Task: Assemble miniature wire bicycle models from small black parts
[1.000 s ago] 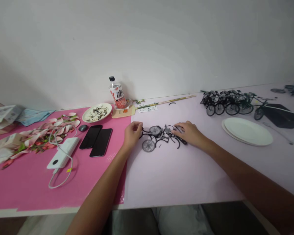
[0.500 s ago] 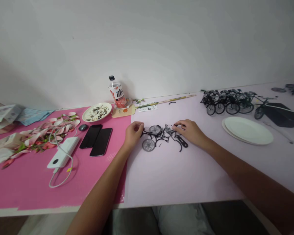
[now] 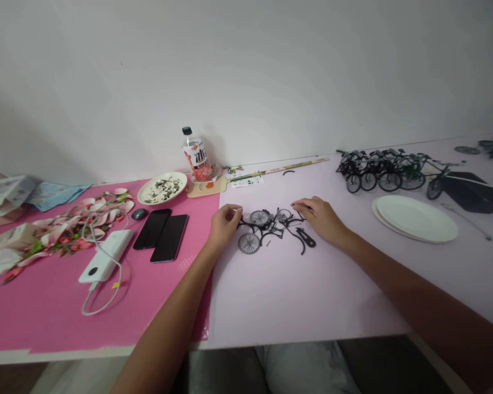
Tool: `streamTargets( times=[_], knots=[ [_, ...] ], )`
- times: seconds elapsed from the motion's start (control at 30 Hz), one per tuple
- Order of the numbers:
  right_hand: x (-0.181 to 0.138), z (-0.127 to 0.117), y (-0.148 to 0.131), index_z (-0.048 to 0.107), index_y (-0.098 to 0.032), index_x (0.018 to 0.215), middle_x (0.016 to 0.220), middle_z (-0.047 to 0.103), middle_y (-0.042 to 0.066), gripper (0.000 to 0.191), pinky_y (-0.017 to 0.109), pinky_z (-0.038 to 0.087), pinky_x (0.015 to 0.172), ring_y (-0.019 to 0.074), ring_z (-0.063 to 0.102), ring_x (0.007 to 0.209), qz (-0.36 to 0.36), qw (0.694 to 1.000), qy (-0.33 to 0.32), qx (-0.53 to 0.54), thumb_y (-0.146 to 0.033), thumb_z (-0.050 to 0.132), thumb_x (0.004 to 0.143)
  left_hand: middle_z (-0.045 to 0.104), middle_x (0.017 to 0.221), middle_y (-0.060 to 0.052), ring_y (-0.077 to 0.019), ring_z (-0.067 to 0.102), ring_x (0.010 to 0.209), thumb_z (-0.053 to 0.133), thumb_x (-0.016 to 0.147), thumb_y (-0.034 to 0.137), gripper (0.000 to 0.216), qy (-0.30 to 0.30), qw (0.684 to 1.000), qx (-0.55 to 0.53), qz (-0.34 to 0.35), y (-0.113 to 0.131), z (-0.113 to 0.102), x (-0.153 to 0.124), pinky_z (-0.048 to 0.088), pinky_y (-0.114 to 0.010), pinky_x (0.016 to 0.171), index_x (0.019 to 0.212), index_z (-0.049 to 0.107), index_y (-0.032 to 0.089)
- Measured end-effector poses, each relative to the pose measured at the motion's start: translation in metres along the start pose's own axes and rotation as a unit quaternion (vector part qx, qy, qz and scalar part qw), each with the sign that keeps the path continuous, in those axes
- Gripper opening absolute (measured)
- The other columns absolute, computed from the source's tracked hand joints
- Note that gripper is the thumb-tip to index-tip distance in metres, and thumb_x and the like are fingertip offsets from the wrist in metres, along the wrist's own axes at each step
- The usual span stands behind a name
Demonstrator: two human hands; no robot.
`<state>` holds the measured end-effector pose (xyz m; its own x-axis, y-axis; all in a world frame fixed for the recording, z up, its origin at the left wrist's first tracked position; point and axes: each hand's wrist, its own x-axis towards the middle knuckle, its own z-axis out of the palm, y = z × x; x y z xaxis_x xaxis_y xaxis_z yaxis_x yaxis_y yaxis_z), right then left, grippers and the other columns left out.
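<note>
Small dark model bicycle parts lie on the pale tabletop between my hands, including a spoked wheel (image 3: pixel 248 243), a second wheel (image 3: pixel 259 218), a black frame piece (image 3: pixel 276 230) and a curved mudguard-like strip (image 3: pixel 299 241). My left hand (image 3: pixel 225 223) rests at the left edge of this group, its fingers curled and closed by a dark part; what they hold is hidden. On the other side, my right hand (image 3: pixel 318 217) is closed in a pinch above the group's right end. Whatever sits in its fingertips is too small to name. Below it lies a black elongated piece (image 3: pixel 306 237).
Several model bicycles (image 3: pixel 390 169) stand at the back right, beside white plates (image 3: pixel 417 219) and a black box (image 3: pixel 474 191). To the left are two phones (image 3: pixel 170 238), a white power bank (image 3: pixel 107 255), artificial flowers (image 3: pixel 78 224), a bowl (image 3: pixel 143 192) and a bottle (image 3: pixel 197 158).
My right hand has drawn slightly up and to the right, away from the parts, uncovering more of the black elongated piece. My left hand stays almost still.
</note>
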<state>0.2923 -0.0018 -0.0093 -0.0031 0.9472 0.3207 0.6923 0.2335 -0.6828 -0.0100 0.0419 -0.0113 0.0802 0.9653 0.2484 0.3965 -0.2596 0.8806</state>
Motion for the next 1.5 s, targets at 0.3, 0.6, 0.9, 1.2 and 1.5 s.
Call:
streamTargets(
  times=[0.3, 0.6, 0.9, 1.2, 1.5],
  knots=[
    [-0.003, 0.002, -0.001, 0.080, -0.024, 0.118, 0.096, 0.074, 0.011, 0.046, 0.047, 0.051, 0.093, 0.0290, 0.066, 0.092, 0.001, 0.999, -0.040, -0.002, -0.054, 0.048, 0.104, 0.075, 0.079, -0.006, -0.0205, 0.070, 0.075, 0.067, 0.088, 0.045, 0.030, -0.007, 1.000, -0.001, 0.009, 0.000, 0.000, 0.000, 0.054, -0.031, 0.071, 0.098, 0.074, 0.018],
    [-0.005, 0.001, -0.007, 0.072, -0.021, 0.118, 0.113, 0.075, 0.011, 0.040, 0.042, 0.052, 0.093, 0.0278, 0.068, 0.102, 0.008, 0.999, -0.034, 0.015, -0.049, 0.047, 0.103, 0.080, 0.087, -0.008, -0.0242, 0.075, 0.083, 0.068, 0.089, 0.040, 0.023, 0.033, 0.999, 0.020, 0.010, -0.004, 0.000, 0.001, 0.055, -0.034, 0.079, 0.094, 0.074, 0.019],
    [0.001, -0.003, 0.002, 0.061, -0.023, 0.114, 0.097, 0.074, 0.010, 0.037, 0.039, 0.049, 0.080, 0.0287, 0.068, 0.090, 0.063, 0.997, 0.010, -0.031, -0.051, 0.038, 0.105, 0.081, 0.108, -0.010, -0.0281, 0.074, 0.104, 0.068, 0.090, 0.036, 0.021, 0.044, 0.996, 0.065, 0.032, -0.004, -0.001, 0.001, 0.054, -0.041, 0.099, 0.100, 0.077, 0.021],
    [0.012, -0.005, 0.033, 0.070, -0.024, 0.085, 0.096, 0.071, 0.012, 0.021, 0.048, 0.047, 0.083, 0.0346, 0.060, 0.098, 0.036, 0.979, 0.028, -0.197, -0.040, 0.058, 0.092, 0.077, 0.108, -0.008, -0.0316, 0.065, 0.110, 0.062, 0.073, 0.009, 0.031, -0.117, 0.958, 0.182, 0.187, 0.009, -0.007, -0.003, 0.049, -0.048, 0.104, 0.096, 0.077, 0.023],
    [0.010, -0.004, 0.025, 0.071, -0.024, 0.090, 0.101, 0.072, 0.012, 0.022, 0.051, 0.048, 0.087, 0.0340, 0.062, 0.100, 0.079, 0.982, 0.031, -0.168, -0.042, 0.058, 0.091, 0.076, 0.106, -0.009, -0.0314, 0.063, 0.109, 0.071, 0.082, 0.015, 0.021, -0.155, 0.951, 0.184, 0.193, 0.003, -0.005, -0.002, 0.050, -0.049, 0.101, 0.100, 0.077, 0.024]
  ],
)
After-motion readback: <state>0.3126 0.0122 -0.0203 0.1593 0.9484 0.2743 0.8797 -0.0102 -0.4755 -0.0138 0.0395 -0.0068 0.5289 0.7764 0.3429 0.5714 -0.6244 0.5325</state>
